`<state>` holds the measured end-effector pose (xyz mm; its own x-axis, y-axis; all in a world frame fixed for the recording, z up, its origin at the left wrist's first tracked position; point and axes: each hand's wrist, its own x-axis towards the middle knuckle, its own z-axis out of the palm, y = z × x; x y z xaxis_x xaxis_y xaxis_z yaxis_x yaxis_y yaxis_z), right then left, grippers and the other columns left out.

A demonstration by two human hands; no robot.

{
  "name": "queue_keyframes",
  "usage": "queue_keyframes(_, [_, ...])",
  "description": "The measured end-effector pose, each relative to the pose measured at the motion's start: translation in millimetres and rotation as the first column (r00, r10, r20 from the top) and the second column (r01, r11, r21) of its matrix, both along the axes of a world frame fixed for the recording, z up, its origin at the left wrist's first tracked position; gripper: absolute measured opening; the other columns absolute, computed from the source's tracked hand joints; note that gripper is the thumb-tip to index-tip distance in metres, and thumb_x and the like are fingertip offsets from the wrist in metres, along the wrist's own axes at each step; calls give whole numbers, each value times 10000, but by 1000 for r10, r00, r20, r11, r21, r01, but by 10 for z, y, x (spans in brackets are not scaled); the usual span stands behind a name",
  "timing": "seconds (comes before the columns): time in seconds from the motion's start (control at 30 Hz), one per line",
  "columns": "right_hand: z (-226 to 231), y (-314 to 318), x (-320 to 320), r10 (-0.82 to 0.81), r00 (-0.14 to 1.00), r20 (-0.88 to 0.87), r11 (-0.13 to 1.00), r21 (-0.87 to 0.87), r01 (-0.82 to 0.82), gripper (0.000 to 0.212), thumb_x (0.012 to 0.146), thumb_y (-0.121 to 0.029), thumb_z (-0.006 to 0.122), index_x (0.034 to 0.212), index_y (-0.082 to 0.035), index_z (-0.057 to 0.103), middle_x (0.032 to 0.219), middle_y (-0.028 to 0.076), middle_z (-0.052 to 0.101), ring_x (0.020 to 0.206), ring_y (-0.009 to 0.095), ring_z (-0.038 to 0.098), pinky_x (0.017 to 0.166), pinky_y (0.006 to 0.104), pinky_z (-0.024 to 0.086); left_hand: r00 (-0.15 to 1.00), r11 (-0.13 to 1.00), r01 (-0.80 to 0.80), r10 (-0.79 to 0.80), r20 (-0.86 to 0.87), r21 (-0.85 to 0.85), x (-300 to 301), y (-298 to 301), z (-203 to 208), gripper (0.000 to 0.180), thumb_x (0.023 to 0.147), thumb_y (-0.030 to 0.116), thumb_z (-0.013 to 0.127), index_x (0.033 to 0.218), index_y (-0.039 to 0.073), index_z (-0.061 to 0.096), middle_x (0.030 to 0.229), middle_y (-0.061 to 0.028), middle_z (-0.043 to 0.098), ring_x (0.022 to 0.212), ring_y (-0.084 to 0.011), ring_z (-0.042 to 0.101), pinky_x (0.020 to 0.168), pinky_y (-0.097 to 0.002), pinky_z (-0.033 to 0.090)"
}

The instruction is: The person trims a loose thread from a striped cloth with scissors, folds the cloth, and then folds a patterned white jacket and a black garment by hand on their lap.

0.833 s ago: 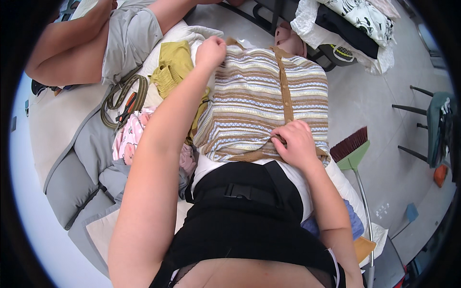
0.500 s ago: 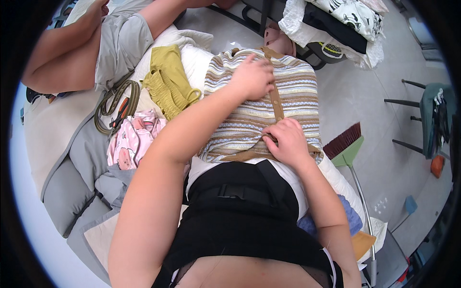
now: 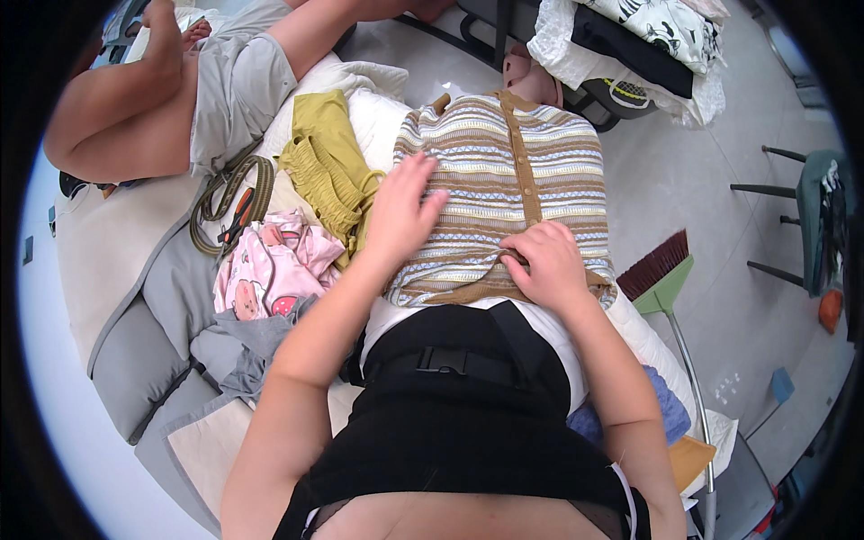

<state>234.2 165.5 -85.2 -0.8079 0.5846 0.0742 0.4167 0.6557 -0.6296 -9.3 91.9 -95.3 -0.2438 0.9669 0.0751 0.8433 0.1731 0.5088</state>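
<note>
A striped knit cardigan [image 3: 468, 216] in brown, white and pale blue lies spread in front of me, its brown button band running down the middle. My left hand [image 3: 407, 205] rests at the cardigan's left side with fingers stretched out and nothing gripped. Near the bottom of the button band, my right hand [image 3: 546, 263] has its fingers and thumb curled round the brown edge, where the knit is bunched. Left of the cardigan lie olive-yellow gathered-waist clothing [image 3: 328, 171] and a pink printed garment [image 3: 274, 265].
Another person [image 3: 126, 117] in grey shorts sits at the upper left. A coiled strap [image 3: 205, 216] lies on the grey sofa [image 3: 144, 355]. A broom [image 3: 666, 283] leans at the right, a teal chair [image 3: 814, 216] beyond it. Folded clothes [image 3: 643, 54] are stacked at the far right.
My left hand has slid from the cardigan's upper middle to its left side, nearer to me. The right hand stays at the lower button band.
</note>
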Motion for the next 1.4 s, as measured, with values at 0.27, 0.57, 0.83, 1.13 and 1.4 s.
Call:
queue_keyframes(0.27, [79, -43, -17, 77, 994, 73, 996, 31, -80, 381, 696, -149, 723, 1063, -124, 624, 1057, 48, 600, 1072, 250, 545, 993, 412, 383, 946, 940, 323, -325, 4, -109, 635, -282, 376, 745, 739, 330, 740, 1366, 61, 442, 1336, -115, 521, 1248, -295, 476, 1082, -498, 306])
queue_keyframes(0.57, [64, -32, 101, -51, 999, 11, 993, 105, 50, 403, 668, 14, 601, 1061, -74, 631, 1105, 73, 603, 1099, 289, 543, 934, 431, 434, 915, 918, 387, -394, -88, -83, 801, -137, 257, 666, 702, 88, 623, 1345, 42, 457, 1262, -116, 573, 1162, -270, 544, 1054, -436, 361])
queue_keyframes(0.83, [221, 59, 479, -194, 965, 176, 979, 101, 179, 520, 665, 40, 574, 1166, -92, 602, 1231, 81, 567, 1195, 301, 492, 997, 422, 409, 945, 964, 252, -264, -195, -83, 440, -494, 497, 611, 679, 33, 584, 1284, 72, 515, 1237, -75, 596, 1171, -260, 531, 1066, -470, 339])
queue_keyframes(1.13, [324, 108, 789, -258, 942, 215, 962, 146, 231, 516, 652, 73, 539, 1143, -68, 611, 1202, 105, 587, 1143, 329, 529, 977, 428, 436, 903, 900, 418, -426, 49, 122, 355, -604, 612, 413, 685, 35, 611, 1090, 113, 608, 1127, -29, 644, 957, -268, 622, 834, -409, 499])
queue_keyframes(1.4, [329, 67, 733, -265, 950, 169, 961, 133, 244, 473, 682, 28, 571, 1142, -70, 610, 1199, 117, 592, 1135, 329, 537, 968, 433, 439, 809, 719, 507, -587, -23, -475, 655, -198, 668, 229, 831, 313, 638, 885, 91, 640, 849, -86, 639, 768, -283, 652, 659, -411, 505])
